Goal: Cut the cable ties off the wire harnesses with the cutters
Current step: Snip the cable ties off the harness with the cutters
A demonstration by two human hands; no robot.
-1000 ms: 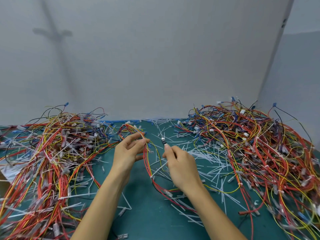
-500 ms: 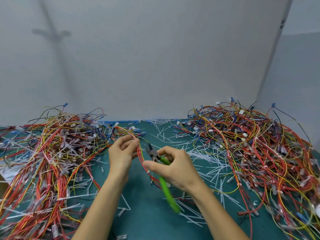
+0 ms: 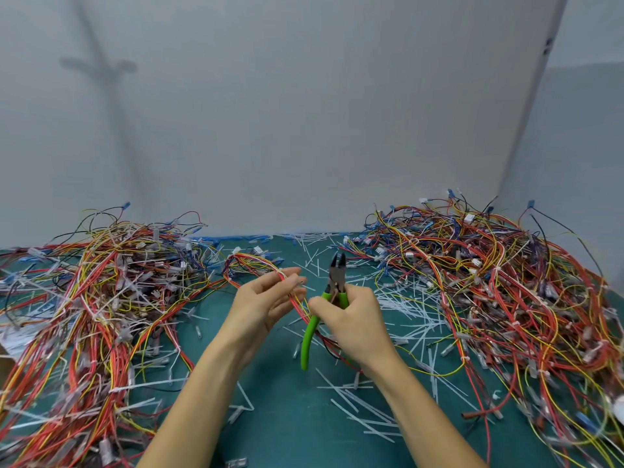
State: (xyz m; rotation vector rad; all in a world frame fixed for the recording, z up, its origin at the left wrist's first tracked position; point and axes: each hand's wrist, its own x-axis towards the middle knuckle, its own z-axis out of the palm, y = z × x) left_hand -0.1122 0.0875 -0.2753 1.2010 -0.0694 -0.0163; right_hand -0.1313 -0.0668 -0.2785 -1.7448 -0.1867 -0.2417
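On the teal counter [image 3: 287, 417] two loose heaps of wire harnesses lie well apart: the left pile [image 3: 101, 298] of mostly red, orange and yellow wires, and the right pile [image 3: 489, 282], which also has blue and black strands and white plugs. Between and around them are scattered cut cable ties [image 3: 405, 305], thin white strips, thickest just beside the right heap. The left hand [image 3: 266, 298] is raised over the middle of the counter, palm turned inward, fingers only lightly bent, pinching one harness [image 3: 256, 261] between thumb and fingertips. This harness loops away toward the left pile and also runs down between the two hands. The right hand [image 3: 354, 319] is clenched round the cutters [image 3: 337, 275], just beside the left hand. The dark jaws point up and away, their tips slightly parted. One green handle is inside the fist, and the other splays down below the hand. A plain grey wall [image 3: 304, 130] stands behind the counter.
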